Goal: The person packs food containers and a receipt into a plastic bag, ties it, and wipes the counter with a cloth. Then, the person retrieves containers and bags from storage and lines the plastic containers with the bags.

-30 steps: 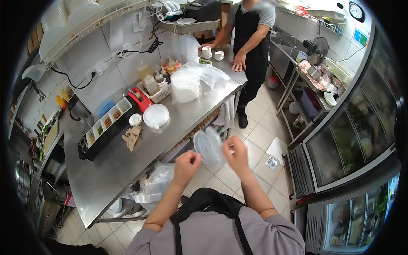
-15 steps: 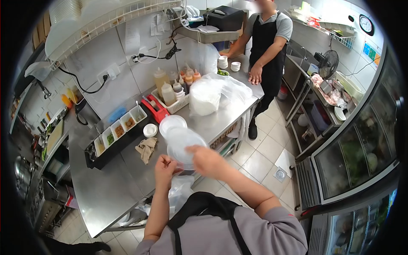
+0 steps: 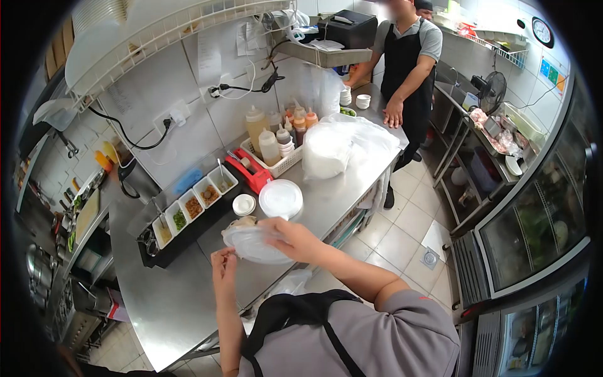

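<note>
My right hand [image 3: 294,240] grips a clear round plastic lid [image 3: 252,245] by its right side, tilted above the steel table. At the lid's lower left edge, my left hand [image 3: 223,264] has its thumb and fingers pinched together; what is between them I cannot make out. Part of a beige cloth [image 3: 244,222] shows behind the lid. Just beyond stands a round white container [image 3: 281,198] with a translucent cover. Small white dishes [image 3: 244,204] are stacked to its left.
A black rack [image 3: 188,225] holds white tubs of toppings. Behind are a red tape dispenser [image 3: 250,173], a basket of sauce bottles [image 3: 276,164] and a plastic bag of white containers [image 3: 326,157]. A person in a black apron [image 3: 408,69] rests a hand on the table's far end.
Both hands have shifted left with the lid, off the front of the white container and over the cloth. My view has turned slightly; another person's head now shows at the back.
</note>
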Demonstrator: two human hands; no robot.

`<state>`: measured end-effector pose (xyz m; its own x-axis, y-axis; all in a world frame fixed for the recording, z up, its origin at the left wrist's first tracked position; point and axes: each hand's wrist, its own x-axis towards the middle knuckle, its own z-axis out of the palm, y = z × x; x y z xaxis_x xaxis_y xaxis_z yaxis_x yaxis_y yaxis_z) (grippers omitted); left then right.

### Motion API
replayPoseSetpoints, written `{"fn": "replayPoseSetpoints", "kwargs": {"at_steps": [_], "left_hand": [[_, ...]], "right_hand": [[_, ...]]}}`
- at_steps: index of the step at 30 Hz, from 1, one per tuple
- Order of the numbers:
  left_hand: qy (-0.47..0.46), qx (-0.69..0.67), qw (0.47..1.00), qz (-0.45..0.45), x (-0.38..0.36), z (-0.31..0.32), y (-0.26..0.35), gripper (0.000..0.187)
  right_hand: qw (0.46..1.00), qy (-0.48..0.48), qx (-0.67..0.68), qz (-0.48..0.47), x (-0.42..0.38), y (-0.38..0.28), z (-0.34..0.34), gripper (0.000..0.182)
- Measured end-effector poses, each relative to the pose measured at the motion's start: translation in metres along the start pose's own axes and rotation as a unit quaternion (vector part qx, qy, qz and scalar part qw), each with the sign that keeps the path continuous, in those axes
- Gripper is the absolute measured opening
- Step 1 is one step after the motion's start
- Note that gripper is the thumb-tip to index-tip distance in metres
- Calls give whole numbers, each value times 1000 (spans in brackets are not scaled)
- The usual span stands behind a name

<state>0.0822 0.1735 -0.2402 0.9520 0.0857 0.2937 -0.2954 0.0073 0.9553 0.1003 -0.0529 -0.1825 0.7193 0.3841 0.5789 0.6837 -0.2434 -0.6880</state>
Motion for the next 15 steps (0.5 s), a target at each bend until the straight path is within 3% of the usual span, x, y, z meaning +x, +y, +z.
{"fn": "replayPoseSetpoints", "kwargs": {"at_steps": [1,5,7,8,11,15], "left_hand": [[28,121,988,94,1,1,-2,27],[34,19,997,63,-5,11,21,30],[18,-67,998,0,-4,14,17,34],[16,-74,997,21,2,17,17,33],[48,-58,995,62,2,10,20,35],[86,-10,986,141,18,25,26,41]], "right_hand": [[997,45,65,-10,6,1,-2,34],[969,-16,221,111,32,2,-2,26],[983,10,151,102,44,6,-6,25],[987,22,120,101,48,10,-7,25],[944,106,270,155,64,23,-6,24],[951,44,298,66,80,45,-10,23]]}}
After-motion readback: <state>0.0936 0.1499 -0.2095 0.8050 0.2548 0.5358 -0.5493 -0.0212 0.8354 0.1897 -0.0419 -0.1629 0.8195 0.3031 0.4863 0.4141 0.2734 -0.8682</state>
